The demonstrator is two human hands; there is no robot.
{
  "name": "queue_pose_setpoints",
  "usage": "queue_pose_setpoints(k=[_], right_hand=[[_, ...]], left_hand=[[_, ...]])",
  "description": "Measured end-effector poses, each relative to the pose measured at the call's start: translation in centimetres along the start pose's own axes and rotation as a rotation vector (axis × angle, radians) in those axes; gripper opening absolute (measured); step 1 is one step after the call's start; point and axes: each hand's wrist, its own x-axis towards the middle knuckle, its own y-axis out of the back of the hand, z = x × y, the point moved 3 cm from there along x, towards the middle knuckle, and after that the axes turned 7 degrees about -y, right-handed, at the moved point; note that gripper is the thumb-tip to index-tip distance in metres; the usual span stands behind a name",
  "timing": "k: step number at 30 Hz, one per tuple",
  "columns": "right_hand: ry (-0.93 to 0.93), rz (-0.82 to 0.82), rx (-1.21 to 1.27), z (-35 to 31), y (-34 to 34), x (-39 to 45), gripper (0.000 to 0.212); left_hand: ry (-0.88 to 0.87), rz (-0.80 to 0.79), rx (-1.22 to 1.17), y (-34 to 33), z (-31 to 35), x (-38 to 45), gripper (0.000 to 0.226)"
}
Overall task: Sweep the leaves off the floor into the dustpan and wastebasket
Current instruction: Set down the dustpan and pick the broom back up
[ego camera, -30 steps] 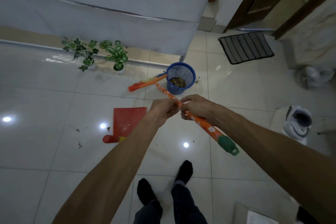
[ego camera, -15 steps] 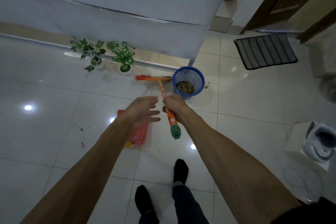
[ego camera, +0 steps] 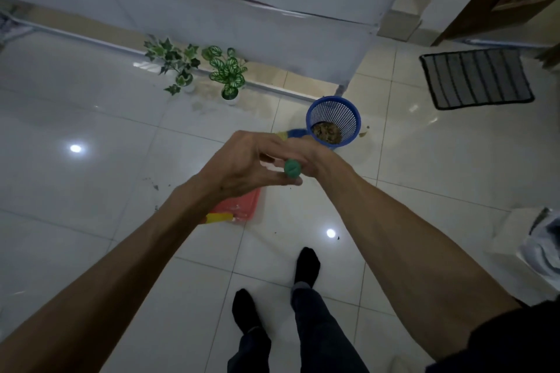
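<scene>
Broom handle (ego camera: 291, 168) in right hand (ego camera: 312, 160)

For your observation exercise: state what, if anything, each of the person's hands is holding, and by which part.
The right hand grips the broom near the top of its handle, just below the green end cap. The left hand is open beside the cap, holding nothing.

Bare tile floor (ego camera: 91, 191) lies open left of the left hand (ego camera: 242, 166); the blue wastebasket (ego camera: 333, 118) stands just beyond it, the red dustpan (ego camera: 242, 209) beneath.
</scene>
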Motion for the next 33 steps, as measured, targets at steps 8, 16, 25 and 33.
queue_pose_setpoints(k=[8,16,25,33], right_hand=[[0.033,0.018,0.155,4.0,-3.5,-4.2,0.031],[0.185,-0.016,0.396,3.1,-5.9,-11.5,0.023],[0.136,0.044,0.339,7.3,-1.9,-15.8,0.029],[-0.062,0.058,0.679,10.1,3.2,-14.2,0.062]], left_hand=[[0.062,0.072,-0.189,2.9,1.7,-5.8,0.035],[-0.043,0.331,-0.278,7.6,6.2,-7.1,0.032],[-0.034,0.263,-0.496,6.2,8.3,-6.0,0.033],[0.104,0.12,-0.857,3.0,7.9,-3.4,0.037]])
